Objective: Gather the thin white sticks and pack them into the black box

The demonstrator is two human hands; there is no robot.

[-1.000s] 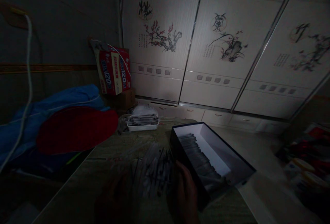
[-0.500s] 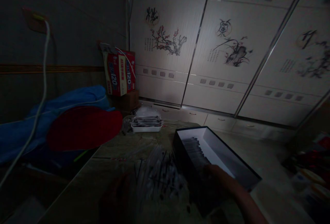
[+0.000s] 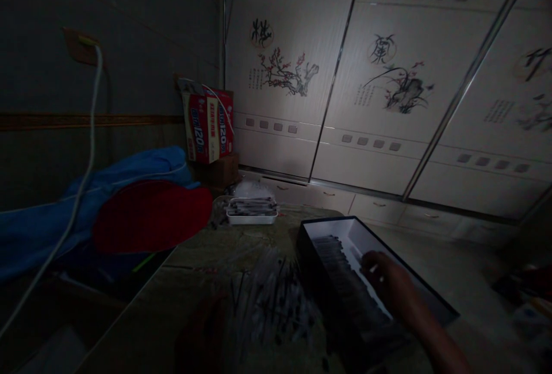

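My right hand (image 3: 386, 279) is over the inside of a black box (image 3: 431, 299) with white inner walls. Its fingers are bent and slightly apart, and I see nothing held in them. Along the box's left side lies a packed row of thin pen-like sticks (image 3: 345, 273) with dark ends. On the table, left of the box, is a loose pile of similar clear and dark sticks (image 3: 271, 299). My left hand (image 3: 202, 325) is beside this pile's left edge, in deep shadow; its fingers cannot be made out.
A white tray (image 3: 252, 220) of similar sticks stands on the far part of the table (image 3: 245, 239), with clear plastic behind it. To the left are a red round item (image 3: 150, 216), blue cloth (image 3: 142, 161) and a white cable (image 3: 92, 144). Red cartons (image 3: 209, 127) stand by the wardrobe (image 3: 284, 150).
My right hand has risen off the row of sticks and moved right, over the white part of the box. The view has shifted slightly. My left hand stays beside the pile.
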